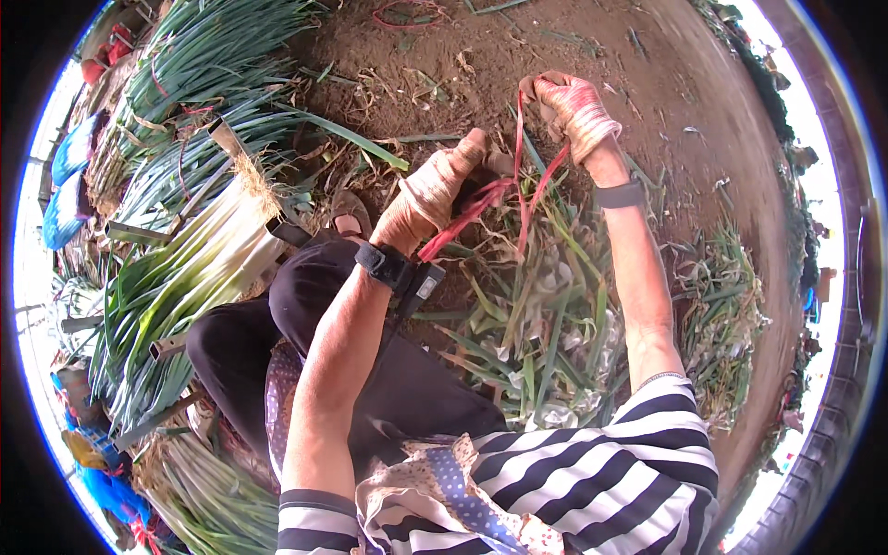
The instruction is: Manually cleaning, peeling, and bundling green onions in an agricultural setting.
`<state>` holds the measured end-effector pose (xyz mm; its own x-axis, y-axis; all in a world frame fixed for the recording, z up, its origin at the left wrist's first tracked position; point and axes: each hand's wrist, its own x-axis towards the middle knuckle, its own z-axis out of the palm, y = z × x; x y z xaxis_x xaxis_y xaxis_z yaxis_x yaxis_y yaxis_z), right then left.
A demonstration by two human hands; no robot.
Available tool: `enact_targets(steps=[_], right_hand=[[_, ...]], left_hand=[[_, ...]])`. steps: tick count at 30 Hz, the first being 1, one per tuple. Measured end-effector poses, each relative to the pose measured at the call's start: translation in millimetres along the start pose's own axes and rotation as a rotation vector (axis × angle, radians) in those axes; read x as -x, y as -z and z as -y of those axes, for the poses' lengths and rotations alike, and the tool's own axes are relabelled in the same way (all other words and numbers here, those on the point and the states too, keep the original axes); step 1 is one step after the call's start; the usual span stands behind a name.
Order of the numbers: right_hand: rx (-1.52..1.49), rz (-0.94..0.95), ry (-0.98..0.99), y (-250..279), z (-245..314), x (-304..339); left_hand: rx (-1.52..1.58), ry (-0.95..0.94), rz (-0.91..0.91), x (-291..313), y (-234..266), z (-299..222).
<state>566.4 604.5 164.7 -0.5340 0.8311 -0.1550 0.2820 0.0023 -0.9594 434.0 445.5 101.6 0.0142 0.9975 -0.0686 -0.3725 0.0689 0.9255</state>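
Observation:
My left hand (437,188), its fingers wrapped in pale cloth or tape, is closed on a bunch of red plastic twine (467,218) that hangs toward my wrist. To its right and farther off, my right hand (575,113), in a worn pinkish-white wrap, is closed on strands of the same red twine. One strand runs down from the right fingers and hangs between the hands. Dark bands circle both wrists. Left of my knees, a bunch of green onions (217,245) lies across a metal frame (137,233), white root ends toward me.
More green onions (217,69) are heaped at the far left, with another bunch (208,495) at the near left. Loose trimmed leaves (546,333) litter the soil right of my legs. Blue bundles (69,190) sit at the left edge. Red twine (407,14) lies on the far ground.

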Motion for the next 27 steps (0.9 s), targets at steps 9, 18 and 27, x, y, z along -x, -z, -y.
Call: enact_targets(steps=[9,18,27], right_hand=[[0.063,-0.092,-0.085,2.4,-39.8,-18.7],[0.441,-0.637,0.543,2.6,-53.1,47.9],[-0.701,0.376,-0.178,-47.4,-59.2,40.8]], left_hand=[[0.256,0.201,0.091,-0.9,5.8,5.8],[0.237,0.095,-0.139,-1.4,2.4,5.4],[0.026,0.037,-0.014,4.7,-6.5,1.4]])
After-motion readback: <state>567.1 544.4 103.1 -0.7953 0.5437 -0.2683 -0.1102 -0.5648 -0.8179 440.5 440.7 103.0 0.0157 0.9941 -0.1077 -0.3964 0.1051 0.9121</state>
